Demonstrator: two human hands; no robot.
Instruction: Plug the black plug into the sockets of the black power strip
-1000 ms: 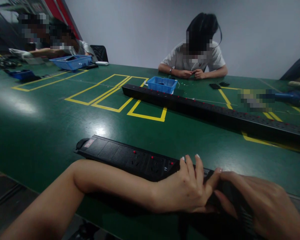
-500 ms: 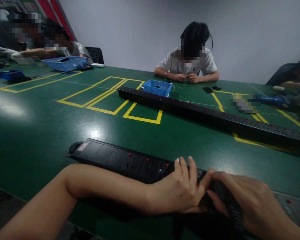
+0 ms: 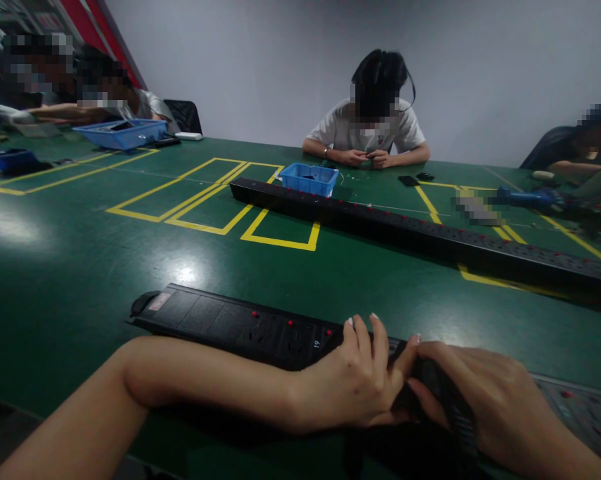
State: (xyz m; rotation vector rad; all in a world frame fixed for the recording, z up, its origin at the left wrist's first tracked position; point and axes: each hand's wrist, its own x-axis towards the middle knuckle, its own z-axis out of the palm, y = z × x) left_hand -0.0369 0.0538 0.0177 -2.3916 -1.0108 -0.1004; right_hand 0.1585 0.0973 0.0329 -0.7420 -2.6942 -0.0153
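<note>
Black power strip lies along the green table; left hand curls over it, right hand grips a dark ribbed tool against it, seemingly working mid-length, unfinished.

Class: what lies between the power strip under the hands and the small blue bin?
In the head view, a longer black power strip and a yellow tape outline lie between the near power strip and the blue bin.

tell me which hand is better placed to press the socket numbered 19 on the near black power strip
Left, probably. The left hand lies over the long black plastic power strip, fingertips beside the 19 mark; the right hand sits further along, seemingly gripping a dark ribbed object.
</note>
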